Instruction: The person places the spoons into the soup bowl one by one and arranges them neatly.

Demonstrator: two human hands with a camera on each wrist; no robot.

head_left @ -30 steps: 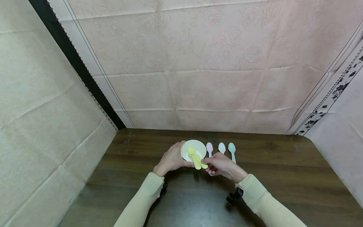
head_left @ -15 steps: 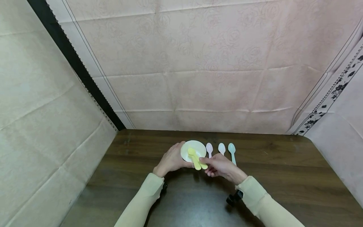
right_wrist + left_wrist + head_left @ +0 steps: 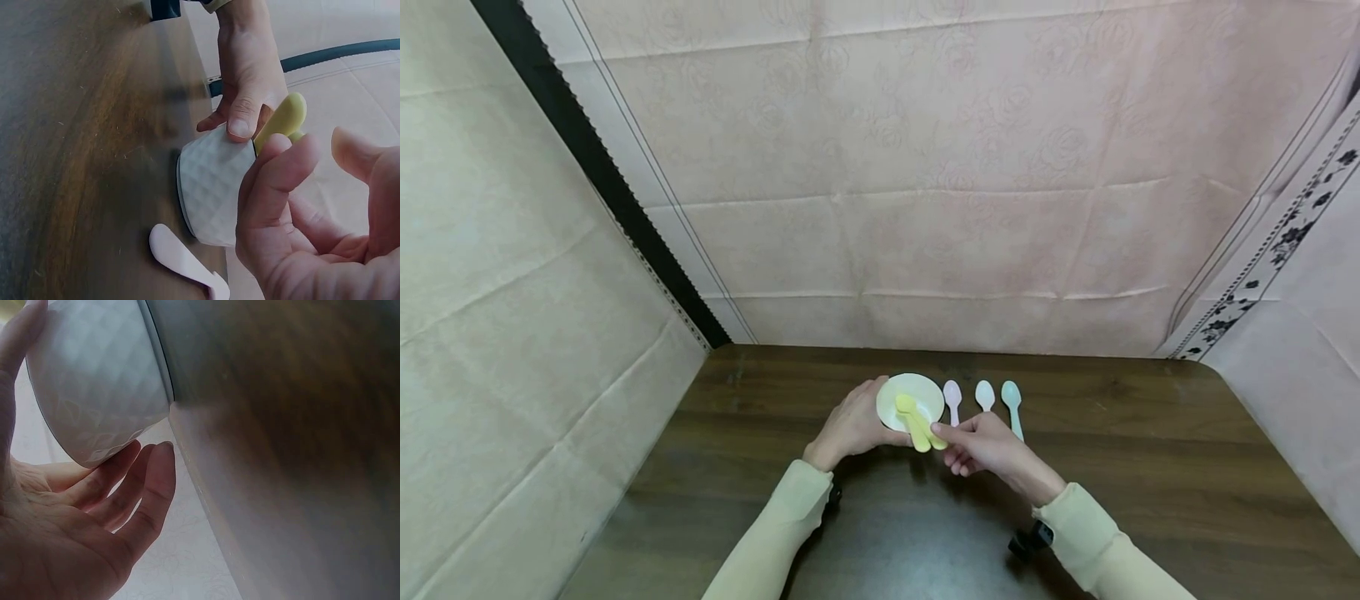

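While the left hand (image 3: 850, 423) curls its fingers round a white, diamond-textured bowl (image 3: 887, 406) at the frame's lower centre, two yellow spoons (image 3: 915, 429) lean in it; the right hand's (image 3: 991, 447) thumb and index finger stand parted near their rounded handles, contact unclear.

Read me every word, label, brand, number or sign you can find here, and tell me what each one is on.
No readable text shows in any view.
White bowl: diamond pattern, no lettering visible.
Yellow spoons, pink spoon: no visible marks.
Cloth border: dark floral print, no letters visible.
Black device at the right wrist: too small to tell.
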